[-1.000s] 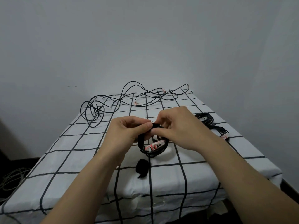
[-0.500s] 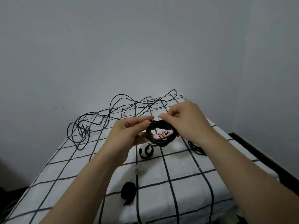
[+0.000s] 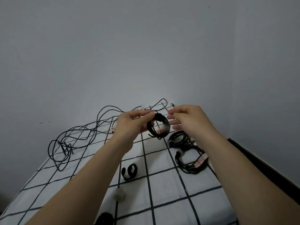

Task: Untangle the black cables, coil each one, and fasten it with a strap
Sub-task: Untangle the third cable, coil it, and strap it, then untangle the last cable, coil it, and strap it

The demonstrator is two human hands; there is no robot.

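Coiled cable (image 3: 151,131) is hanging above the checked table (image 3: 170,200), the left hand (image 3: 131,123) pinching its upper rim. The right hand (image 3: 190,120) is hovering just beside it, fingers relaxed, seemingly not touching. Tangled cables (image 3: 65,146) are lying far left.

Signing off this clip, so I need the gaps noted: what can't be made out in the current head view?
1. Held cable coil: its right side is motion-blurred and the left hand covers its left side, so strap closure is unclear.
2. Right hand: blur hides whether it touches the coil.
3. Pink label on the near tabled coil: writing too small.
4. Black object at the bottom: cut off by the frame edge, so unidentifiable.
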